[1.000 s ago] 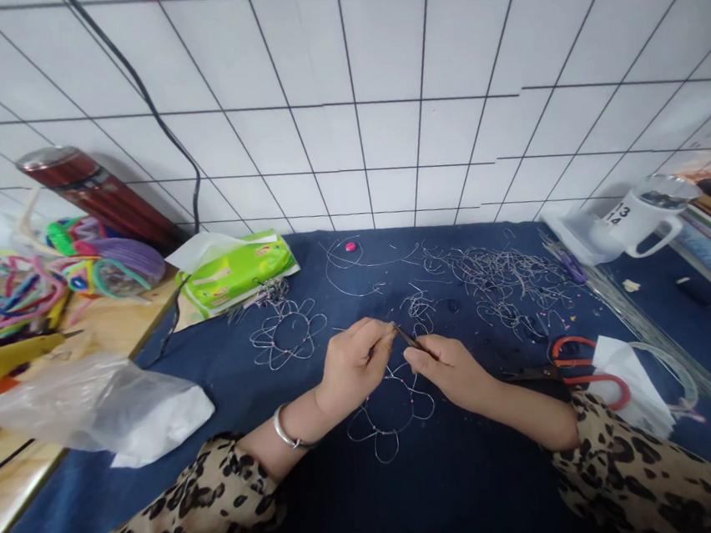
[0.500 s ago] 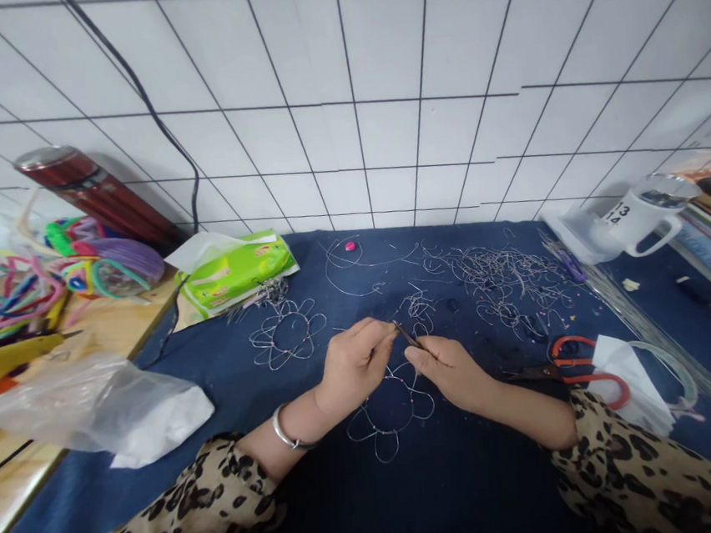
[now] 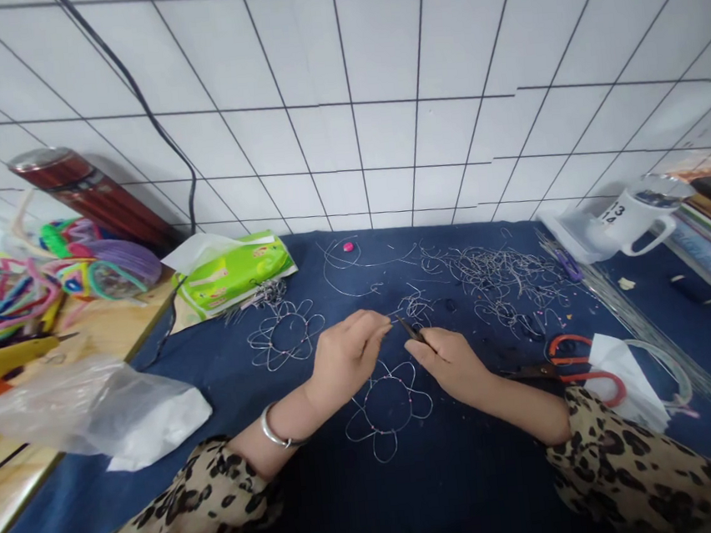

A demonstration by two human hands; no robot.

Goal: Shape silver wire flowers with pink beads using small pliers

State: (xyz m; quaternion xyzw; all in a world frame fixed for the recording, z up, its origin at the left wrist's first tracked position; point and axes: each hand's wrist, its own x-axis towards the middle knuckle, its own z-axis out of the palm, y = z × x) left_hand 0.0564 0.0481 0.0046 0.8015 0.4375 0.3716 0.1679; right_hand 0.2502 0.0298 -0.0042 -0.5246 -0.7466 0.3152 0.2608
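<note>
My left hand (image 3: 352,351) is closed in a pinch on a thin piece of wire (image 3: 394,321), whose end shows past the fingertips. Facing it, my right hand (image 3: 446,362) is wrapped round a small dark pointed tool, seemingly pliers (image 3: 410,329); its handles are hidden in the palm. The tool's tip is close to the wire; I cannot tell whether they touch. Below both hands lies a flower-shaped wire frame (image 3: 391,429) with looped petals and small beads. A second wire flower (image 3: 290,361) lies to the left of my left hand.
Tangled wire offcuts (image 3: 500,273) lie at the back right, near long straight wires (image 3: 650,322). Orange-handled scissors (image 3: 614,376) rest beside my right forearm. A green tissue pack (image 3: 236,271), a plastic bag (image 3: 156,411) and a white mug (image 3: 646,217) stand around the edges.
The hands have drawn slightly apart, my left hand moving a little left and up. A gap now shows between the left fingertips and the tool's tip.
</note>
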